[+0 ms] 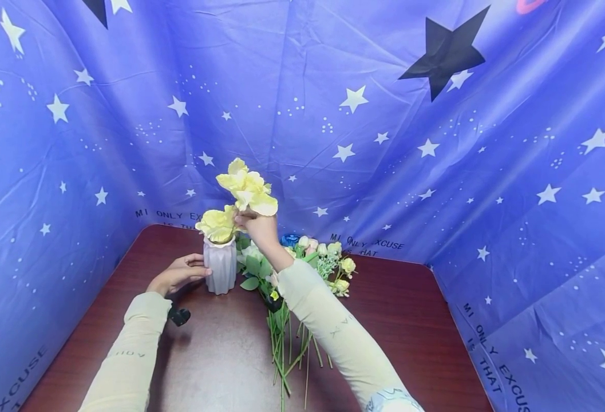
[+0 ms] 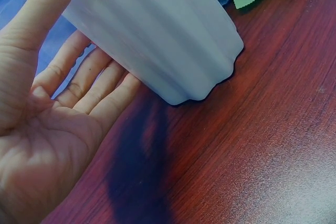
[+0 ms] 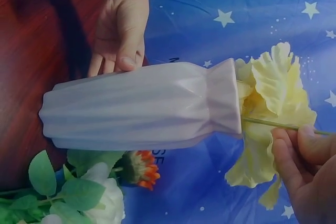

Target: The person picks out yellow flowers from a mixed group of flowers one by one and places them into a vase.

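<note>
A pale pinkish-white ribbed vase (image 1: 220, 266) stands upright on the table, with a yellow flower (image 1: 217, 224) in its mouth. My left hand (image 1: 181, 273) is at the vase's left side. Its fairly straight fingers and thumb touch the wall, and part of the fingers is hidden behind the vase in the left wrist view. Above the rim, my right hand (image 1: 260, 229) pinches the thin green stem (image 3: 270, 123) of a second yellow flower (image 1: 248, 189). That bloom rises above the hand in the head view, and the stem's lower end reaches the vase mouth in the right wrist view.
Right of the vase lies a pile of artificial flowers, with a white flower (image 3: 107, 200), an orange flower (image 3: 144, 169), a blue flower (image 1: 290, 240) and small yellow blooms (image 1: 347, 266). Their stems (image 1: 281, 355) point toward the near edge. Star-patterned blue cloth (image 1: 302, 143) surrounds the reddish-brown table (image 1: 400, 320).
</note>
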Available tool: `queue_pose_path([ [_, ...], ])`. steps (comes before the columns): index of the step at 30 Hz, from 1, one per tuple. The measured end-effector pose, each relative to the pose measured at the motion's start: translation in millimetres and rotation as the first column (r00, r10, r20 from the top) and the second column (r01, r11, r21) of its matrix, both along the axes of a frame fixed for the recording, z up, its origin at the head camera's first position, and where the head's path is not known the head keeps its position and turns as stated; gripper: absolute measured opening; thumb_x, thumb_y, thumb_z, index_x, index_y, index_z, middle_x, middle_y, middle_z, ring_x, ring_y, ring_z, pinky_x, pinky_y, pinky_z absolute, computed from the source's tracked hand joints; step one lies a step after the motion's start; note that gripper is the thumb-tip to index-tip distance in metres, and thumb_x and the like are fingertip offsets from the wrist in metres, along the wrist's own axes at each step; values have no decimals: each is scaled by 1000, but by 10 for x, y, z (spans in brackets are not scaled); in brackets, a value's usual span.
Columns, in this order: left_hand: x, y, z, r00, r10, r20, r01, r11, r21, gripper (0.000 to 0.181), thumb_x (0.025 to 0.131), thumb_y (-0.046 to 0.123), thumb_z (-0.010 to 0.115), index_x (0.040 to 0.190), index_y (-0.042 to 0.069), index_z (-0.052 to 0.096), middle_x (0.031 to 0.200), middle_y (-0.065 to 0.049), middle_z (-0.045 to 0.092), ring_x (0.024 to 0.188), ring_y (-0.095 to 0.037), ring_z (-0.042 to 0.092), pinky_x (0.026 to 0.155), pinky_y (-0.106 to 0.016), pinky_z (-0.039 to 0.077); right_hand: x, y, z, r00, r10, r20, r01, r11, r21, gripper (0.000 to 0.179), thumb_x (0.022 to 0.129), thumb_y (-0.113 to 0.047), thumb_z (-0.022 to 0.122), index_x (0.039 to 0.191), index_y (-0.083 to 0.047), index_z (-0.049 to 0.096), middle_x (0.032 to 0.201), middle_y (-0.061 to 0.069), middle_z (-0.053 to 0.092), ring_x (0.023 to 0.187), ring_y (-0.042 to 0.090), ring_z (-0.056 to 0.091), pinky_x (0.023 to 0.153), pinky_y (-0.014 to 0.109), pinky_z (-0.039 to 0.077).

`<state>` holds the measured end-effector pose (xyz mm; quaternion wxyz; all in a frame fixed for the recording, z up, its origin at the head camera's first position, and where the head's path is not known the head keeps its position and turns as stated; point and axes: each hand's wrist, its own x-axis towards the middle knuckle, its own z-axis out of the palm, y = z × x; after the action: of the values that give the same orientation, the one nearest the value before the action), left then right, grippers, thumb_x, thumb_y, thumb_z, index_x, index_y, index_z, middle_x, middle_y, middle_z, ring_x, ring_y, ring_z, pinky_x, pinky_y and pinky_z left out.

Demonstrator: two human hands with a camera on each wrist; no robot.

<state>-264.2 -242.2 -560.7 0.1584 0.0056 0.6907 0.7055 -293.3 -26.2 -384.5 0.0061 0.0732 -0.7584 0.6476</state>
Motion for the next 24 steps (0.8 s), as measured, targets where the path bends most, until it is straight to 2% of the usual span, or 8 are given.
queue_pose_path([
  [5,-5,-3,-26,1000,0,-1,0,1000,20,73,92,3,71,147,-16,28,139,-27,51,103,-5,63,100,-33,58,9,-12,18,999,30,-30,-30,999,-15,15,85,14,72,99,14,73,99,30,74,91,41,75,73,30,65],
  [11,-11,8,-26,1000,6,0,-6,1000,25,74,91,4,72,147,-16,27,143,-33,45,103,-6,63,100,-31,58,1,10,-5,996,0,-85,8,995,98,20,78,7,82,97,6,76,92,21,77,82,32,77,68,26,64],
  [14,-6,17,-16,1000,10,-1,-10,1000,24,73,91,4,72,146,-16,29,142,-32,46,102,-6,63,100,-31,57,-10,14,-12,992,-14,-124,41,974,222,17,77,-1,85,93,3,78,88,17,78,78,26,75,68,24,62],
  [17,-3,27,-19,999,33,10,-33,999,37,68,90,1,73,143,-15,34,133,-24,55,100,-6,65,99,-31,58,-18,16,-19,984,-22,-178,91,918,385,16,77,-10,87,87,-1,79,83,12,78,75,21,71,66,21,57],
  [18,0,28,-20,999,37,10,-37,999,40,65,90,0,73,141,-15,36,129,-21,57,99,-6,65,98,-32,58,-17,16,-22,982,-18,-186,95,906,412,15,77,-12,87,86,-2,79,82,11,77,75,21,70,66,21,56],
  [24,14,38,0,999,51,-5,-51,997,50,52,89,0,75,131,-9,45,113,-6,64,97,-8,67,97,-35,59,8,20,-11,984,6,-180,78,887,456,10,82,-14,85,86,-5,82,80,9,78,76,21,74,64,20,56],
])
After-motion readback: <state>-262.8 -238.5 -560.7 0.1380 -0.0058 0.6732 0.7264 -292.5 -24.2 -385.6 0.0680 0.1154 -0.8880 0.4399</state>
